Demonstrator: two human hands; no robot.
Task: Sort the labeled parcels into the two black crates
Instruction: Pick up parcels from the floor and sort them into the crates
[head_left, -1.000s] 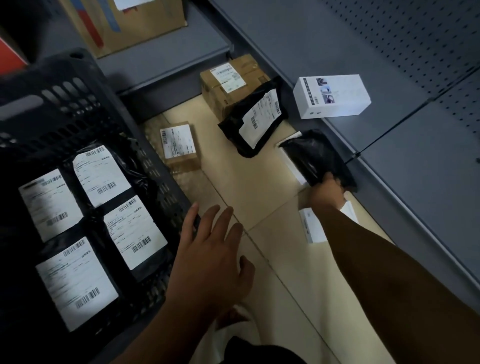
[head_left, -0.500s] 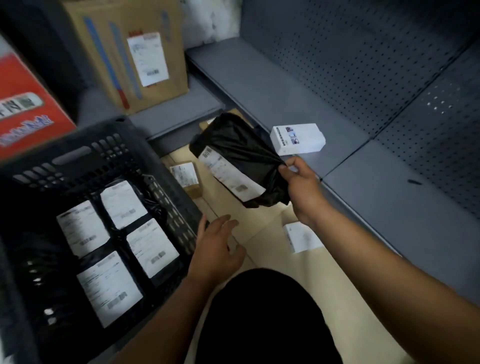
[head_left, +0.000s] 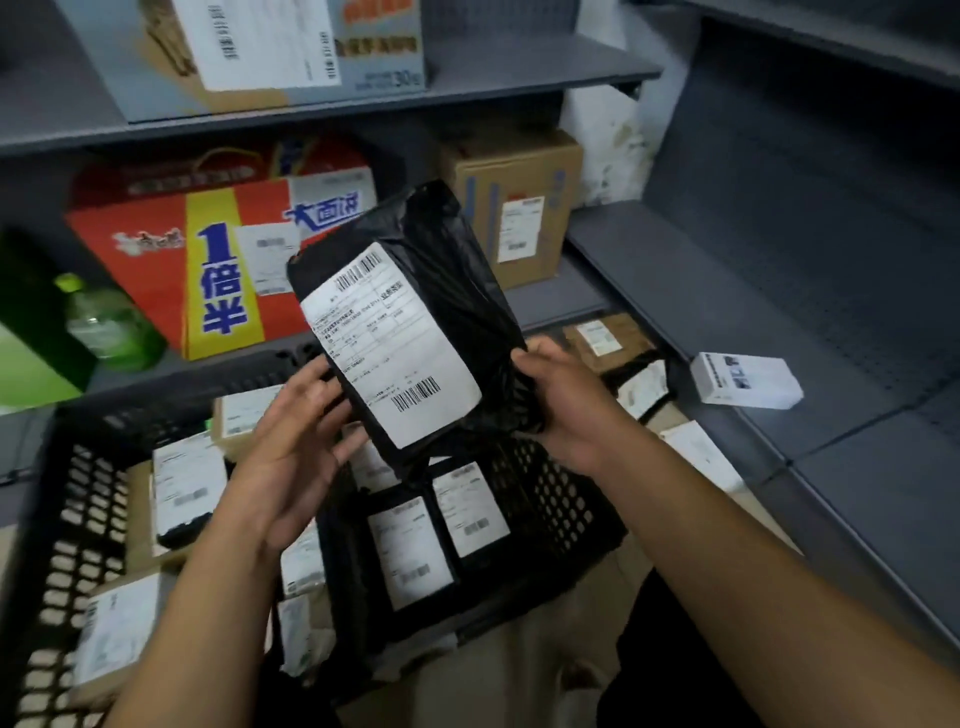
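Observation:
A black bag parcel (head_left: 447, 291) with a white barcode label is held up, label toward me, above the two black crates. My right hand (head_left: 566, 405) grips its right lower edge. My left hand (head_left: 298, 441) touches its left edge with fingers spread. The right black crate (head_left: 561, 509) below holds black bag parcels with white labels. The left black crate (head_left: 67, 519) holds brown boxes and a bag, all labeled. On the floor at right lie a brown labeled box (head_left: 605, 338), a black bag parcel (head_left: 644, 384) and a white parcel (head_left: 701, 452).
Grey shelves stand ahead and to the right. A white box (head_left: 745, 379) lies on the low right shelf. A red and yellow carton (head_left: 208, 260), a brown carton (head_left: 514, 208) and a green bottle (head_left: 109, 322) sit on the shelf behind the crates.
My right hand took the black bag parcel from the floor and raised it over the crates. My left hand came up to its left edge. The view swung up toward the shelves.

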